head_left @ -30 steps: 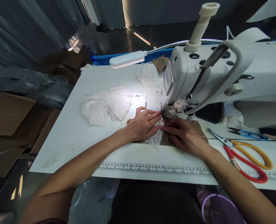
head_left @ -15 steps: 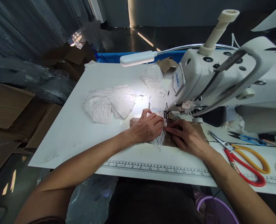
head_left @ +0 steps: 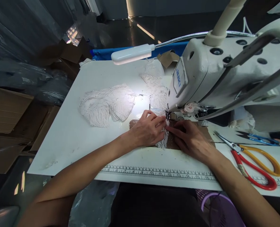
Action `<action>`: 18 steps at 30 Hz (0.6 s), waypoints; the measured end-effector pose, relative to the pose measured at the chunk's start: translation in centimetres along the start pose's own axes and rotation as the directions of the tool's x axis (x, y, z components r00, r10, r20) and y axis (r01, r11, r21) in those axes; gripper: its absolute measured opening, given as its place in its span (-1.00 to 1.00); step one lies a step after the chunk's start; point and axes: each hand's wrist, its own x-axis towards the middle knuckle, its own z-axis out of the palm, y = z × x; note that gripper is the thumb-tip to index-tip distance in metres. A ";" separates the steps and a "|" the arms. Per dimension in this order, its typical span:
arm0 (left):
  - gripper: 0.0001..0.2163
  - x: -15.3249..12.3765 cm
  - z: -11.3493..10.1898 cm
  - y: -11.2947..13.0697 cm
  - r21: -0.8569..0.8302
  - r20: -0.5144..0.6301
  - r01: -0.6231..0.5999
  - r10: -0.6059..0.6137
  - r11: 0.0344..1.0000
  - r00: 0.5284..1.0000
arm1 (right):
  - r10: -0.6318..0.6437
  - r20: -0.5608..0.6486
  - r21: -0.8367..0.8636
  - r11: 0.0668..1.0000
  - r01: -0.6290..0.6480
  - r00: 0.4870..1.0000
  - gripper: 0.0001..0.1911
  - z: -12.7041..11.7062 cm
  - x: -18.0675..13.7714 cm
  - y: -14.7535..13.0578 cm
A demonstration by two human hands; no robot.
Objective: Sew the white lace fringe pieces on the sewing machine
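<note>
White lace trim (head_left: 163,142) runs under the needle area of a white sewing machine (head_left: 194,72), its fringed end hanging toward me. My left hand (head_left: 148,128) lies over the lace just left of the presser foot (head_left: 167,115), fingers bent and closed on it. From the other side, my right hand (head_left: 189,138) holds the lace's right edge between closed fingers, its index fingertip near the left hand's. Both hands rest over a brown, taped sheet (head_left: 173,142) on the machine bed. The fingers hide part of the lace.
More white lace (head_left: 108,105) lies bunched on the left of the table, and another length (head_left: 153,78) behind the needle. Red-and-yellow scissors (head_left: 246,157) and blue snips (head_left: 258,138) sit at right. A lamp (head_left: 132,54) hangs above. A printed ruler (head_left: 151,171) follows the front edge.
The view has shifted slightly, and the machine looks nearer and larger. Both hands keep nearly the same place at the lace, whose fringed end now reaches slightly less far toward me.
</note>
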 end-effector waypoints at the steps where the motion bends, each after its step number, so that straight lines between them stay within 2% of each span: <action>1: -0.70 0.0 0.0 0.0 0.002 0.010 0.009 -0.009 1.000 1.000 | 0.001 -0.004 -0.011 1.000 -0.002 1.000 -0.60 0.0 0.1 -0.1; 10: -0.67 0.5 0.3 0.2 0.023 0.035 0.098 -0.099 0.995 0.994 | 0.068 -0.011 -0.211 0.975 -0.068 0.998 -0.60 -0.5 1.3 -1.2; 14: -0.66 0.7 0.6 0.4 0.044 0.021 0.148 -0.149 0.988 0.989 | 0.168 0.008 -0.303 0.940 -0.158 0.986 -0.62 -0.6 1.6 -1.5; 18: -0.65 1.0 0.8 0.4 0.041 0.021 0.202 -0.203 0.979 0.979 | 0.135 0.014 -0.257 0.958 -0.126 0.991 -0.62 -0.4 1.2 -1.4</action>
